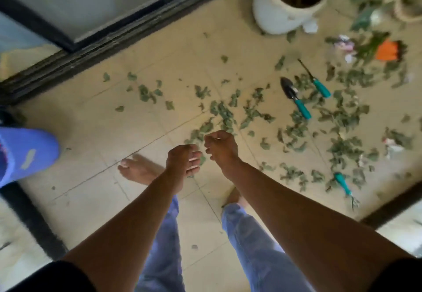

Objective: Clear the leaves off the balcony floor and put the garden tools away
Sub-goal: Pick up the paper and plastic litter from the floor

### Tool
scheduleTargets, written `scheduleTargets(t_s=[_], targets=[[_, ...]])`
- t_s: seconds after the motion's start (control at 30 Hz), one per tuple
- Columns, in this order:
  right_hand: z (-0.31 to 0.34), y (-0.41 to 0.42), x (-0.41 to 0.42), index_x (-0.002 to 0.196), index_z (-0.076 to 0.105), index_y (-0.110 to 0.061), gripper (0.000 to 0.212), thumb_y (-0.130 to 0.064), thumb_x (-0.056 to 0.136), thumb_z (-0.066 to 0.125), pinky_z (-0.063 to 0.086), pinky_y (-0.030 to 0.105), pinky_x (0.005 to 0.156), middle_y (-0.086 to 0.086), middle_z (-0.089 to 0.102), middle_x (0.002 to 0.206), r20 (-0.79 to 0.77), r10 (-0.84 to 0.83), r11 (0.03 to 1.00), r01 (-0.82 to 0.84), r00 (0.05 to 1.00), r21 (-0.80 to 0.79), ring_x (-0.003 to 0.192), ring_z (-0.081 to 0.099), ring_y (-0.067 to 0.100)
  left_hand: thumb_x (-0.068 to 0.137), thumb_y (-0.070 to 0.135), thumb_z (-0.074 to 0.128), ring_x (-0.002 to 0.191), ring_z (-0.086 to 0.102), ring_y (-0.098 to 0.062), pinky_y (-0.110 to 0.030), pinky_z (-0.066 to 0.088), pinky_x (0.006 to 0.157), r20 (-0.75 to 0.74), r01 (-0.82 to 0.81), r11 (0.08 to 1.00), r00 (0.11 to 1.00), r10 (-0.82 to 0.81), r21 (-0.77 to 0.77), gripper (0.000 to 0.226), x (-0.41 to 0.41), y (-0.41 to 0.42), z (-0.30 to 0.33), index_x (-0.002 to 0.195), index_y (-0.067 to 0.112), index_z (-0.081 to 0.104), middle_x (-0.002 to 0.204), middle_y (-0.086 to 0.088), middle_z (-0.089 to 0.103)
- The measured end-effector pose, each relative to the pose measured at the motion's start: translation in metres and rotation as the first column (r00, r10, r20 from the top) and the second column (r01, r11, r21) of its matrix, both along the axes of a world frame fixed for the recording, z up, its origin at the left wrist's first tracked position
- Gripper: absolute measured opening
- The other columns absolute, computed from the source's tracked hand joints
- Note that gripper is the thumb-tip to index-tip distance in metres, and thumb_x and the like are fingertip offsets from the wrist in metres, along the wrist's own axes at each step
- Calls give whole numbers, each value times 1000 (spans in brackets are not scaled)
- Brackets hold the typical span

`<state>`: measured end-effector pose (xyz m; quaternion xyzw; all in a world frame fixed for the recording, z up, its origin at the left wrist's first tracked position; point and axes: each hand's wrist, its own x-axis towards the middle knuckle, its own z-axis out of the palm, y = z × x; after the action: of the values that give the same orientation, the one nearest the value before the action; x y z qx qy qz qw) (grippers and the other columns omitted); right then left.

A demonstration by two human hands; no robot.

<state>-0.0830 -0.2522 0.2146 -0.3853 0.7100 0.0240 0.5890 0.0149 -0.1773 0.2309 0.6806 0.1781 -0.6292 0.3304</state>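
Note:
Green leaves [225, 113] lie scattered over the beige tiled balcony floor [96, 132], thickest toward the right. Three teal-handled garden tools lie among them: a small trowel [295, 100], a thin narrow tool [316, 80] and a little hand rake [344, 186]. My left hand [182, 161] hangs in mid-air over the floor with loosely curled fingers and holds nothing. Just to its right, my right hand [220, 146] is curled into a fist, with nothing visible in it. Both hands are well above the leaves and short of the tools.
A white plant pot [280, 11] stands at the back. An orange object [387, 50] and bits of paper litter lie at the far right. A dark sliding-door track [91, 49] runs along the left. A blue object [25, 152] sits at the left edge. My bare feet stand below my hands.

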Motion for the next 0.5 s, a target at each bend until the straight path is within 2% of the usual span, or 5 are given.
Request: scheduleTargets(t_s=[0.1,0.2,0.3,0.37,0.5], targets=[[2,-12,-70,80,68,-24,26,-44,64,61,59,50,82,6,77,90,-29,-113,994,113,993,3,90,73,34,104,21,52,101,68,-30,-36,56,76,-16,202,979,979,-203,-20,17,-59,-27,0,110,14,67,117,-16,72],[-10,-15,-141,79,69,-26,30,-49,62,61,61,52,84,3,77,82,-61,-219,976,220,974,1,86,74,32,105,23,52,103,67,-30,-34,54,80,-12,434,900,901,-434,-27,21,-117,-52,5,119,14,65,113,-12,72],[-25,-11,-201,80,70,-35,29,-54,59,60,58,52,84,1,77,80,-79,-300,953,301,951,8,86,74,32,105,16,48,88,60,-26,-28,46,69,30,599,800,800,-599,-29,22,-161,-73,4,117,12,66,102,-12,68],[-13,-12,-235,78,69,-30,22,-48,65,63,59,48,80,3,77,83,-87,-348,937,350,934,13,83,74,32,104,13,45,81,58,-25,-29,46,68,63,713,701,700,-711,-18,25,-185,-82,-2,117,11,67,101,-12,68],[2,-16,-289,92,72,-26,15,-34,82,64,60,34,75,2,78,92,-100,-378,924,381,920,10,82,73,26,102,18,46,87,65,-23,-31,52,73,62,867,497,494,-867,38,23,-215,-95,-13,110,20,68,107,-8,74]])
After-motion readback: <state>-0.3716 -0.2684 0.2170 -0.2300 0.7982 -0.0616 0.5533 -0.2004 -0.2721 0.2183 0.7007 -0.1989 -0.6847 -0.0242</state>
